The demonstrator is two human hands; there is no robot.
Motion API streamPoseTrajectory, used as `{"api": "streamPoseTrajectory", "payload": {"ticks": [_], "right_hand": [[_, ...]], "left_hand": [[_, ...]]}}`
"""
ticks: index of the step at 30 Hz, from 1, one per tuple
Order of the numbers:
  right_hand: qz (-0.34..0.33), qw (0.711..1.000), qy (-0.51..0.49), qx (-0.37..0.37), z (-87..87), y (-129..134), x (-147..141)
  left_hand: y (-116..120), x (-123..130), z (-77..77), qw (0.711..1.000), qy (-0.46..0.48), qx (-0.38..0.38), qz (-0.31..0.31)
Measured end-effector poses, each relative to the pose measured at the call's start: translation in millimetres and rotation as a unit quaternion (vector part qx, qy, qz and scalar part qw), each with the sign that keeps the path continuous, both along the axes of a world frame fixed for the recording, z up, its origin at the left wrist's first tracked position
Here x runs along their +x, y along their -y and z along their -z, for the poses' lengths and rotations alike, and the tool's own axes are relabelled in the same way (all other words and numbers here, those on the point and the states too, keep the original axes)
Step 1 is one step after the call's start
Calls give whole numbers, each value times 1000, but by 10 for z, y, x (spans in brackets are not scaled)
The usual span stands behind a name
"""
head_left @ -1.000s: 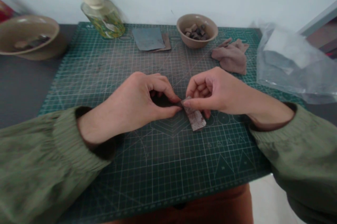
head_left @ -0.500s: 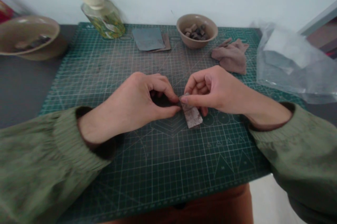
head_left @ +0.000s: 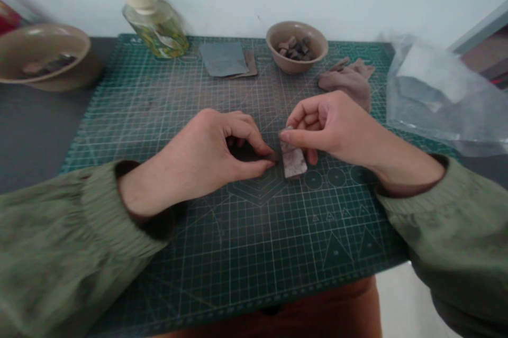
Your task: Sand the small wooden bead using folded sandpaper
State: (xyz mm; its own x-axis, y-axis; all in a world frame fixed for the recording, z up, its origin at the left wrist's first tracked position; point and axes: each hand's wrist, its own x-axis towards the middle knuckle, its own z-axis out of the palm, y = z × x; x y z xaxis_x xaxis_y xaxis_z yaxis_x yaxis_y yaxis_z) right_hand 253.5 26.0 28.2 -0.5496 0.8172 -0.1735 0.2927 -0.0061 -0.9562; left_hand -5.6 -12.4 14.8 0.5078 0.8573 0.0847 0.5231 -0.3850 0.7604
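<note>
Head view, R hand [head_left: 333,134] pinching mottled strip [head_left: 293,162], L hand [head_left: 206,155] curled just beside it, L grip unclear

This is a small home craft workspace, shown by a cutting mat [head_left: 254,253], sandpaper [head_left: 223,58], a rag [head_left: 349,81] and a bowl [head_left: 286,63] of small pieces.

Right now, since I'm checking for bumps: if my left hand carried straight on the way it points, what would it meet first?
Most likely the pale strip held in the right hand: it lies just past the small dark piece in the left hand. Depth is hard to judge here, so the line might pass just over it.
</note>
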Motion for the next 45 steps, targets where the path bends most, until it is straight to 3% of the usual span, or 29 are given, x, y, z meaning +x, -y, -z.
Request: {"api": "streamPoseTrajectory", "payload": {"ticks": [4, 10, 15, 18, 27, 34, 45], "right_hand": [[-70, 997, 7, -17, -4, 9, 18], [-67, 997, 26, 6, 18, 1, 26], [61, 997, 6, 52, 16, -29, 32], [89, 995, -12, 38, -5, -38, 35], [14, 1000, -21, -13, -56, -11, 41], [-56, 998, 15, -28, -63, -2, 57], [-67, 997, 4, -33, 3, 47, 5]], "left_hand": [[1, -9, -2, 1000, -6, 4, -3], [9, 1, -1, 1000, -15, 5, -3], [65, 25, -3, 1000, -9, 14, -20], [99, 46, -20, 1000, 2, 15, -20], [52, 30, -12, 998, 9, 41, 40], [9, -31, -3, 998, -2, 29, 47], [13, -38, -1, 998, -9, 31, 46]]}}
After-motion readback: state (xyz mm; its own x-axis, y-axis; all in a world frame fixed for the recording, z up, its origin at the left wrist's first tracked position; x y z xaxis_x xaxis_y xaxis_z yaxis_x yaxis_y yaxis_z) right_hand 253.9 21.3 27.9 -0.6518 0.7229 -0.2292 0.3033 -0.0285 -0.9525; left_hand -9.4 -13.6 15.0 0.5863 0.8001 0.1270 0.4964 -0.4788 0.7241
